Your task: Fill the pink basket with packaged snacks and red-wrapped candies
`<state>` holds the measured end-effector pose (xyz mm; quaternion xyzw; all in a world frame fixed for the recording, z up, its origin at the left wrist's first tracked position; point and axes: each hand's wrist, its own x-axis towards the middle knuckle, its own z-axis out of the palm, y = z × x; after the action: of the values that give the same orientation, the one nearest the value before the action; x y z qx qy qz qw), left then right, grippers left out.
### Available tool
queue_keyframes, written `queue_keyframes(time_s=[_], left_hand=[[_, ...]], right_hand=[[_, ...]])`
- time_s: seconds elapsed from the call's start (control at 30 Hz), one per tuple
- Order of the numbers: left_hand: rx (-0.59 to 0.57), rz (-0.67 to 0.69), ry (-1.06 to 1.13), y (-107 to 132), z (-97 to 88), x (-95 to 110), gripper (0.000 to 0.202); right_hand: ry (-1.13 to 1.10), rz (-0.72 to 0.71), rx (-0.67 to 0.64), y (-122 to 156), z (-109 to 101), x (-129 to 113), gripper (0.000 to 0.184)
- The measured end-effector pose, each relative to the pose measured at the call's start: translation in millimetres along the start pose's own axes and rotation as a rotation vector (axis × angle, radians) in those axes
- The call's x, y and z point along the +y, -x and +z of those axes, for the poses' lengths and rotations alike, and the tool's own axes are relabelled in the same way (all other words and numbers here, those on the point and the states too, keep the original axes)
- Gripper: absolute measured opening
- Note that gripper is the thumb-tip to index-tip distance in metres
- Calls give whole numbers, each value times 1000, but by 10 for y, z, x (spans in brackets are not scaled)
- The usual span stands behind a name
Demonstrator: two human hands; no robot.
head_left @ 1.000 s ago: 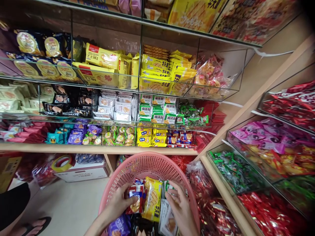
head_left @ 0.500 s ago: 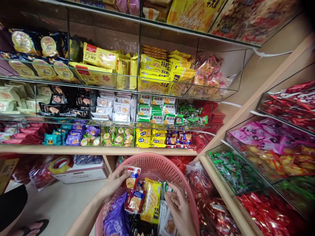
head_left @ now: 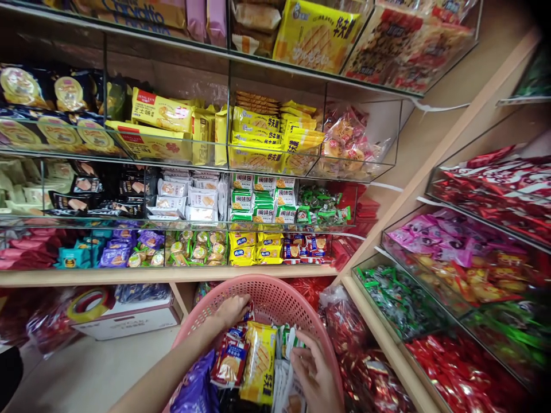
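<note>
A pink perforated plastic basket (head_left: pixel 202 312) holds packaged snacks. My left hand (head_left: pixel 230 312) is closed on a small red-and-blue biscuit packet (head_left: pixel 248 313) inside the far rim, and its fingers hide most of it. My right hand (head_left: pixel 314 367) is at the basket's right side, its curled fingers gripping a green-and-white snack packet (head_left: pixel 294 342). White packets (head_left: pixel 284 385) stand below those fingers. Between the hands lie a yellow waffle packet (head_left: pixel 259 361) and a red biscuit packet (head_left: pixel 230 361). Purple packets (head_left: pixel 196 387) fill the left side.
Clear shelf bins (head_left: pixel 275 160) of wrapped snacks rise ahead, above a wooden ledge (head_left: pixel 129 277). More candy bins (head_left: pixel 451 321) line the right. A white carton (head_left: pixel 129 315) with a tape roll (head_left: pixel 89 305) on it sits low left. Red bagged goods (head_left: pixel 370 367) lie right of the basket.
My left hand has turned over and moved toward the basket's far side with the red-and-blue packet, now mostly hidden. My right hand stays by the green-and-white packet. The view has shifted slightly.
</note>
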<state>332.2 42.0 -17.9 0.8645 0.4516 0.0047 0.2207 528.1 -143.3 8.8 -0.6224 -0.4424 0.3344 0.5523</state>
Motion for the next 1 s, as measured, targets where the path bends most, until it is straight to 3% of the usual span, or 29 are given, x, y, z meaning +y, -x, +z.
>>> queue_keyframes(time_s=[0.2,0.47,0.7,1.0], left_hand=[[20,-103,-1,2,88,-31,23],[93,-96,82,-28,202,-93,19],[159,-37,178,-47,232,-130,9],[189,-18,179,-49,272,-123,18]], right_hand=[[22,0,-137,-37,2,-4,37],[3,10,-172,-68,17,-2,38],[-79,-1,63,-21,146,-3,37],[-46,-2,85,-21,194,58,41]])
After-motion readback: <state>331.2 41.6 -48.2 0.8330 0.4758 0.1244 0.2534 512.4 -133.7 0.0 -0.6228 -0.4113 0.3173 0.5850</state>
